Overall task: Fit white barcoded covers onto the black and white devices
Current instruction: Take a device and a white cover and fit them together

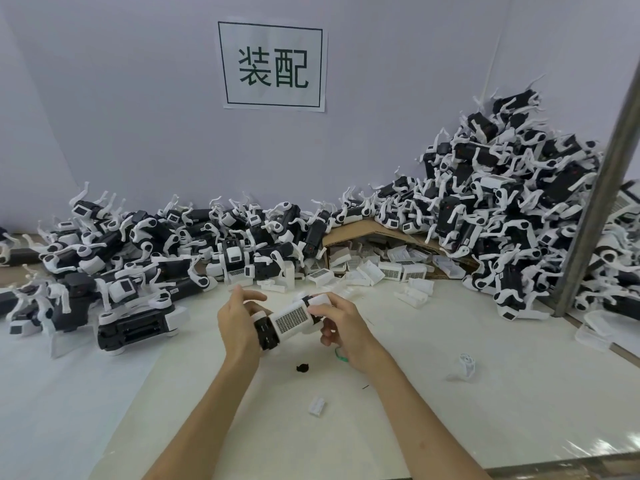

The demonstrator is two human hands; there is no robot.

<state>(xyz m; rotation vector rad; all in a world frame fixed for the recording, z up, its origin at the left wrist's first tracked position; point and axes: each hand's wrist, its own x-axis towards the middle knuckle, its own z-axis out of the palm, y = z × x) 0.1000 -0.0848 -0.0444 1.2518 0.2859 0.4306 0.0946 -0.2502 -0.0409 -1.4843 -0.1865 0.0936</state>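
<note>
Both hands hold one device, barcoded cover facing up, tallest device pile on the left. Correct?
No. The head view shows the tallest device pile on the right. The left hand and right hand do hold one device, barcoded cover up.

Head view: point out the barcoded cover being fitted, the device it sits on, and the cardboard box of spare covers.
barcoded cover [289,320], head view, middle of its printed grid.
device [266,334], head view, its black end face.
cardboard box [349,233], head view, brown top flap.
</note>
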